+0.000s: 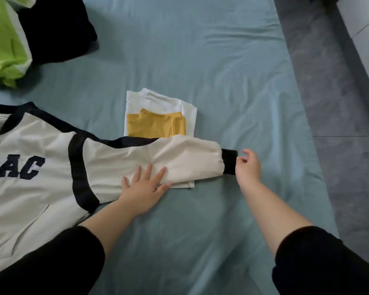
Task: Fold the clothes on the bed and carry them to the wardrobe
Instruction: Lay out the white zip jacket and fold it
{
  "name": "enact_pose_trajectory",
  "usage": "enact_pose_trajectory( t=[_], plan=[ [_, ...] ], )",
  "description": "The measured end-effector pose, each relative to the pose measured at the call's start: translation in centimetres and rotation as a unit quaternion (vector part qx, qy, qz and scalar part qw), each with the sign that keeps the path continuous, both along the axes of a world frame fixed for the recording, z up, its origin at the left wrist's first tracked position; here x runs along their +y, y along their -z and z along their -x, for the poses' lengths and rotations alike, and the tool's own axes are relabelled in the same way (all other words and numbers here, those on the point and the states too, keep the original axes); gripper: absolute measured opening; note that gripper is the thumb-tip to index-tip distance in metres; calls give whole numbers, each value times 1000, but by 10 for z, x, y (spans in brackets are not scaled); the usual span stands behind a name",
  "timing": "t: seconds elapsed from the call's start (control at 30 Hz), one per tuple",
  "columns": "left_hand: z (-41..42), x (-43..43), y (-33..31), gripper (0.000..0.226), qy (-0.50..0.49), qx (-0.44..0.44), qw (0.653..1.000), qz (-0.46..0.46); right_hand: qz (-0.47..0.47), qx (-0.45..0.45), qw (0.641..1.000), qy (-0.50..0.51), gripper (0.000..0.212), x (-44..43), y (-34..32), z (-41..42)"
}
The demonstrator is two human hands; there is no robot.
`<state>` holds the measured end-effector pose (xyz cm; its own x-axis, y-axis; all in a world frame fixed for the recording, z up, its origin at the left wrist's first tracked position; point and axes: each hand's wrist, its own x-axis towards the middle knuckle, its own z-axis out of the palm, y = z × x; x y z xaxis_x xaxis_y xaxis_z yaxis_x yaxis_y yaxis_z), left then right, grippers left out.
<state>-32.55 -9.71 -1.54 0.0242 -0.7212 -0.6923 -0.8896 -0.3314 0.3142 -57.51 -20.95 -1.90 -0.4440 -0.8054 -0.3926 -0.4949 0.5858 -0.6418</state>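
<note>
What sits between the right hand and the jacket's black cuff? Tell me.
Nothing visible. The right hand is right at the end of the black cuff, with only bare sheet around it. The left hand presses flat on the sleeve, further along.

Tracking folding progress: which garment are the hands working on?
The white jacket lettered AC: the left hand presses flat on its sleeve, the right hand is at its black cuff. Others lie untouched.

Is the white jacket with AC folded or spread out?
Spread out: the jacket lies flat on the bed, its sleeve stretched out sideways.
</note>
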Motion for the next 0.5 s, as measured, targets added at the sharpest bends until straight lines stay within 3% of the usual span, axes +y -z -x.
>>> enact_pose_trajectory(
  t=[0.03, 0.1, 0.17, 0.2, 0.27, 0.3, 0.37, 0.5],
  plan=[
    [-2, -1, 3, 57, -6, 0, 1000, 15, -19, 44, 999, 18, 36, 4, 4, -5],
    [-10, 0, 8, 53, -55, -23, 990, 127, 51, 153, 986, -32, 40, 20, 3, -29],
    [-20, 2, 12, 53, -128, -79, 959, 240, 156, 164, 948, -223, 43, 44, 4, -70],
    [-27, 1, 16, 56, -162, -104, 946, 260, 169, 161, 909, -346, 47, 56, 8, -92],
    [-39, 1, 30, 72, -202, -122, 951, 200, 132, 190, 814, -533, 53, 71, 25, -117],
    [-43, 1, 39, 83, -189, -120, 965, 136, 96, 214, 789, -568, 54, 69, 36, -118],
    [-46, 2, 59, 104, -125, -102, 987, 25, -14, 254, 800, -543, 58, 61, 60, -105],
    [-58, -8, 73, 121, -77, -37, 996, -22, -108, 285, 812, -498, 59, 58, 75, -97]
  ],
)
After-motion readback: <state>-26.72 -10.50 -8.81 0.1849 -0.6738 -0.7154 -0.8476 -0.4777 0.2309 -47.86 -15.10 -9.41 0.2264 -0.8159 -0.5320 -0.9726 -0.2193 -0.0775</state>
